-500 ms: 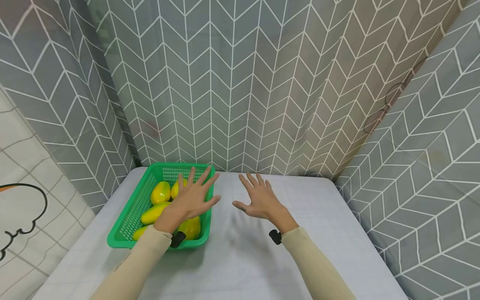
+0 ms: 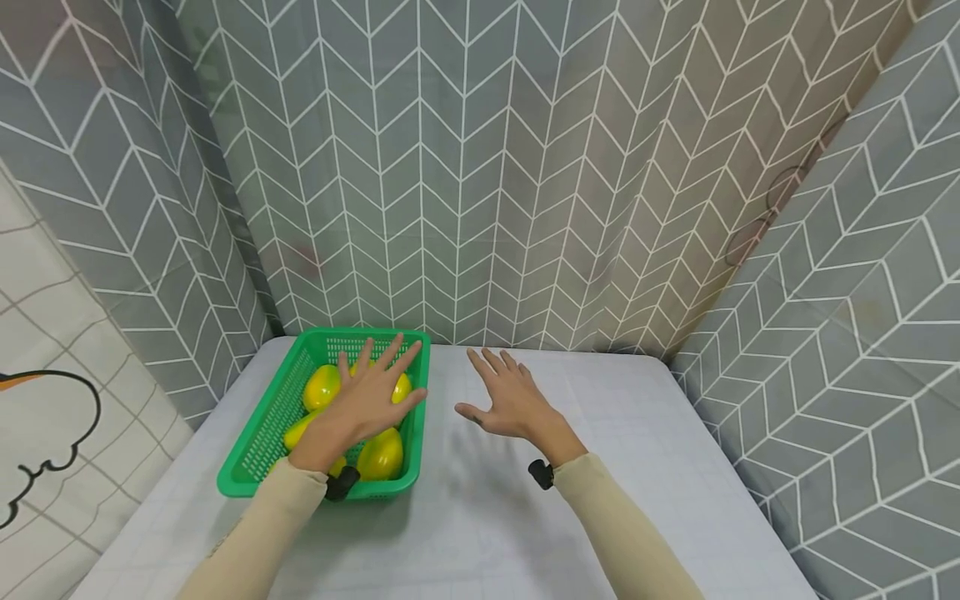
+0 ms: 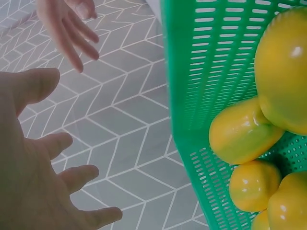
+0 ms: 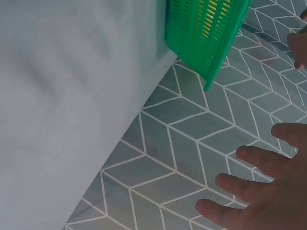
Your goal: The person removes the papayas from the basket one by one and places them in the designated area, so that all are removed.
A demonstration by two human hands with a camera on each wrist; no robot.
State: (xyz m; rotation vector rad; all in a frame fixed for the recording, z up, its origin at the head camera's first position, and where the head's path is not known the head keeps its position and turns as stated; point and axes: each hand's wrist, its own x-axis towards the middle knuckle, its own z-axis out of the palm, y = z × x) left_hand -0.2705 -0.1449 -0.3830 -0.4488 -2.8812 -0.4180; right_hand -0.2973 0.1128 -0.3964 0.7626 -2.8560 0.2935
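Yellow fruits (image 2: 381,456) lie in the green basket (image 2: 238,486) on the surface (image 2: 637,467) while the left hand (image 2: 366,404) and right hand (image 2: 512,400) hang empty, each grip spread apart, seemingly in a ready pose, so taking one next would call for lowering a hand and curling it.

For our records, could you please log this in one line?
left hand: empty, over basket; right hand: empty, over table; basket: holds yellow fruit
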